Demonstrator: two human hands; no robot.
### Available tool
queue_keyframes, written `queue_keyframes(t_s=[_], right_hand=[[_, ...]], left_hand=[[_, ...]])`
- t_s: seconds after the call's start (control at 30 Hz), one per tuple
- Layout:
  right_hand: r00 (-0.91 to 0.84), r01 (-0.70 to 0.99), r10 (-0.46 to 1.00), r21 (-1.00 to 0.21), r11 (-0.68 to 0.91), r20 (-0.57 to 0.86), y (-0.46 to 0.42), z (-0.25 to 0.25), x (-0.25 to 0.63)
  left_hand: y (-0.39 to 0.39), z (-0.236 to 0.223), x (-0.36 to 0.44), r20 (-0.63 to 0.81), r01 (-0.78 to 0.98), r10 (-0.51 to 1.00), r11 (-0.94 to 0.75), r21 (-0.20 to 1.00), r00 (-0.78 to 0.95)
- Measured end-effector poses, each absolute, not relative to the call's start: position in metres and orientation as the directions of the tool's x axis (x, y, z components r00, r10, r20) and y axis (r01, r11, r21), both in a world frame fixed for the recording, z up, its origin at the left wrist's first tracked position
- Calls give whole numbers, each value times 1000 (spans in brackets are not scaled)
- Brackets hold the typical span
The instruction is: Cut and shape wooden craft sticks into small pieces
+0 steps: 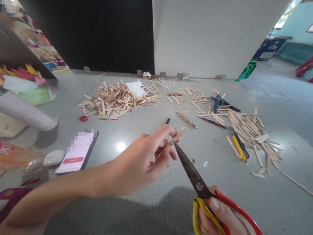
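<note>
My left hand (144,160) pinches a short wooden stick (177,136) between thumb and fingers, held up over the grey floor. My right hand (224,229) grips red-and-yellow-handled scissors (195,176) at the lower right. The dark blades point up and left, and their tips meet the stick just below my left fingertips. The blades look nearly closed on the stick.
A big pile of wooden sticks (116,100) lies at centre left, another pile (249,132) at right with a yellow cutter (239,147). A pencil (186,120), a pen (213,122), blue pliers (217,102), a phone (77,152) and a white tube (19,109) lie around.
</note>
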State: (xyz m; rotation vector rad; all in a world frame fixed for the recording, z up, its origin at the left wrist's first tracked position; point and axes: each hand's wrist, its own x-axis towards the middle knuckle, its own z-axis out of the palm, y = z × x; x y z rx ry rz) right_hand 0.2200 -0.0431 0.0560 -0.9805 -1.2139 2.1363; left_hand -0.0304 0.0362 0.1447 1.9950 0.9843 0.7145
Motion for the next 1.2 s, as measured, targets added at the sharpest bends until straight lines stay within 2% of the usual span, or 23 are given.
queue_keyframes(t_s=[0.13,0.33,0.8,1.0,1.2], right_hand=[[-614,-86,716,-874,-479,-332,-42,53,218],[-589,-46,741,-902,-429,-322,-34,63,213],[-509,74,784,-926,-371,-355,-33,66,208],[-462,180,778,-904,-387,-426,-32,67,206],[-454,214,773,-896,-388,-443,-31,67,205]], left_hand=[[39,149,-31,13,332,828,-239,913,561],[39,148,-31,-16,337,835,-204,919,550],[40,143,-27,-17,355,847,-204,912,532],[39,144,-27,14,382,841,-260,887,541],[38,141,-30,73,412,825,-354,839,561]])
